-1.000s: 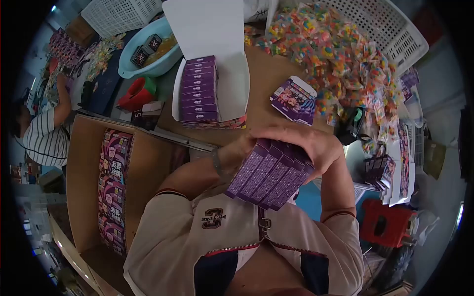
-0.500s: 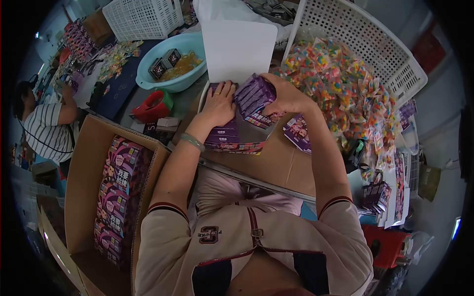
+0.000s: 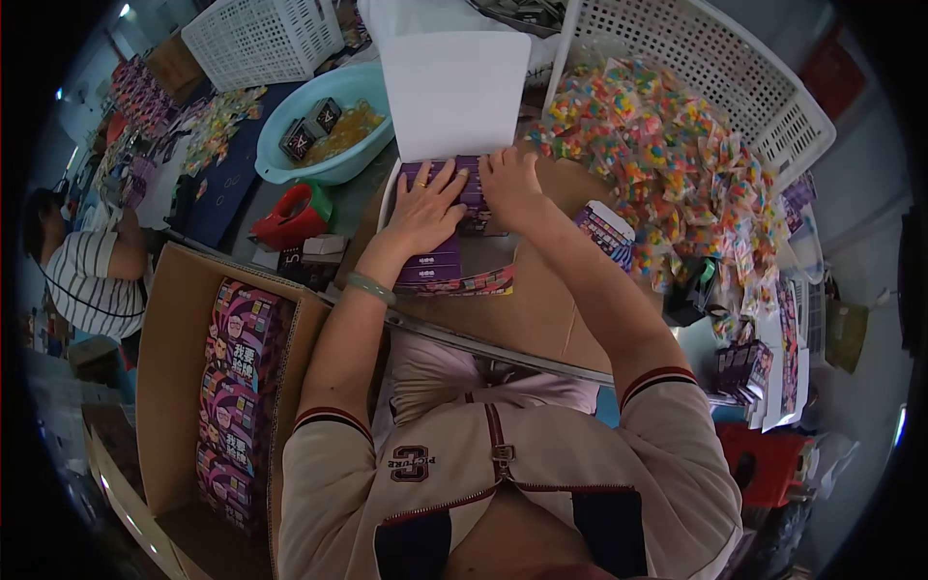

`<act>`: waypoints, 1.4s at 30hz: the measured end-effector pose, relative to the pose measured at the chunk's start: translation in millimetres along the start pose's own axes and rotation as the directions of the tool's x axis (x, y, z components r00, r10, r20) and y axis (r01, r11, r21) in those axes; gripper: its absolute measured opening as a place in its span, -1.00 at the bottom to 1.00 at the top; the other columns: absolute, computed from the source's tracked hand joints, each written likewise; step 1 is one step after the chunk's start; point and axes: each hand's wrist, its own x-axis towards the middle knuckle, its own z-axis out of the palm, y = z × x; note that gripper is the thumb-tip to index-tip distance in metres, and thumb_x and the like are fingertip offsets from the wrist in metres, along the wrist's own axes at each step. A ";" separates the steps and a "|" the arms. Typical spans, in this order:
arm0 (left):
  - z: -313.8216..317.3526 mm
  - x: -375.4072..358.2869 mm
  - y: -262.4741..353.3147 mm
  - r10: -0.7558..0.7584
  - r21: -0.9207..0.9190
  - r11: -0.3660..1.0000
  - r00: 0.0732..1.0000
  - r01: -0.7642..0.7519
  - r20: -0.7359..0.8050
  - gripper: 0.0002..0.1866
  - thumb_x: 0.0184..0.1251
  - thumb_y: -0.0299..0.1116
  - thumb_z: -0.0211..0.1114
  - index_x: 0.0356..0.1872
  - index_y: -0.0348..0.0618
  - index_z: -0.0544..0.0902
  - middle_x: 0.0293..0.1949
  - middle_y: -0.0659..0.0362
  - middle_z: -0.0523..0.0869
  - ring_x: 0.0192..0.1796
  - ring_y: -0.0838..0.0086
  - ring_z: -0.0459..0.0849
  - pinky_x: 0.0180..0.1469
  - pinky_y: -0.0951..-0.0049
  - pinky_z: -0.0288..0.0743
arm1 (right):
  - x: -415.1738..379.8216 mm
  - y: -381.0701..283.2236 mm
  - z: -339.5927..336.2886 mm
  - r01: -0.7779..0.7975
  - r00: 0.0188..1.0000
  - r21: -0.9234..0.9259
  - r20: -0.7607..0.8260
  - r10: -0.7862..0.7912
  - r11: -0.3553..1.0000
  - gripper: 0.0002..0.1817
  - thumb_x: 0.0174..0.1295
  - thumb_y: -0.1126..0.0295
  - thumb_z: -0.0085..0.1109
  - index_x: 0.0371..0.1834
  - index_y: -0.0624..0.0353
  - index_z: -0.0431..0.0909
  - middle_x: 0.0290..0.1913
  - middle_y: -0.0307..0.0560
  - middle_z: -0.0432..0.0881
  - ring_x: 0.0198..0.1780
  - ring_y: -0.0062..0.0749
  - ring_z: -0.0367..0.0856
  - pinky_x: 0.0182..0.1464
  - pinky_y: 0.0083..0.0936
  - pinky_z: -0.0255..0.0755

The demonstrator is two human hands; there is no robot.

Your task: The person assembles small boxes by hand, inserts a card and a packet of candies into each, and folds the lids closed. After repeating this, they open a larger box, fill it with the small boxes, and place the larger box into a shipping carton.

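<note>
An opened display box with a raised white lid point(image 3: 457, 97) lies in front of me, holding purple packs point(image 3: 431, 265) in its left part. My left hand point(image 3: 422, 211) rests on those packs with its fingers spread. At the box's right side, my right hand point(image 3: 510, 188) lies over the upper purple packs, its fingers stretched out and pointing away from me. Part of the box's right half, below my hands, shows its inside. A flat printed purple card point(image 3: 606, 235) lies on the brown cardboard to the right of my right forearm.
A carton point(image 3: 159, 387) of printed boxes stands at the left. Behind are a blue basin point(image 3: 275, 130), a red tape dispenser point(image 3: 290, 215) and a white basket point(image 3: 261, 39). At the right, colourful packets point(image 3: 667, 145) lie by a large basket point(image 3: 715, 48). A person point(image 3: 92, 275) works at far left.
The purple packs that my right hand held tilted above the box are now down inside it. My right hand has moved left and flattened out. My left hand remains on the packs.
</note>
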 end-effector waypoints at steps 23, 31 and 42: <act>-17.5 7.4 63.9 0.053 0.239 0.965 0.975 -0.105 0.216 -0.37 0.47 -0.07 -0.01 0.50 0.01 0.14 0.53 0.15 0.06 0.55 0.16 -0.02 0.48 -0.10 -0.20 | -510.8 253.2 133.3 -0.678 0.131 0.601 0.665 0.735 -0.423 -0.23 0.11 -0.27 0.21 -0.03 0.35 0.63 -0.24 0.05 0.72 -0.21 -0.31 0.69 -0.09 -0.40 0.51; 55.0 -28.7 280.7 0.536 -0.872 0.434 0.713 0.225 0.451 -0.19 0.36 0.15 0.09 0.41 -0.31 0.22 0.39 -0.14 0.32 0.46 0.15 0.24 0.44 0.29 0.10 | -456.0 201.3 106.3 -0.523 0.378 0.715 0.683 0.625 -0.465 -0.33 0.26 -0.21 0.12 0.00 0.28 0.60 -0.20 -0.12 0.68 -0.19 -0.54 0.61 -0.04 -0.58 0.44; 101.0 -35.2 368.9 0.560 -0.869 -0.189 0.777 0.457 0.286 -0.37 0.38 -0.09 0.23 0.32 -0.19 0.24 0.11 0.19 0.51 0.14 0.51 0.52 0.22 0.41 0.40 | -419.2 92.5 73.1 0.155 0.392 0.739 0.563 0.728 -0.655 -0.38 0.25 0.33 0.21 0.36 0.22 0.24 0.06 -0.12 0.57 0.09 -0.48 0.55 0.13 -0.50 0.44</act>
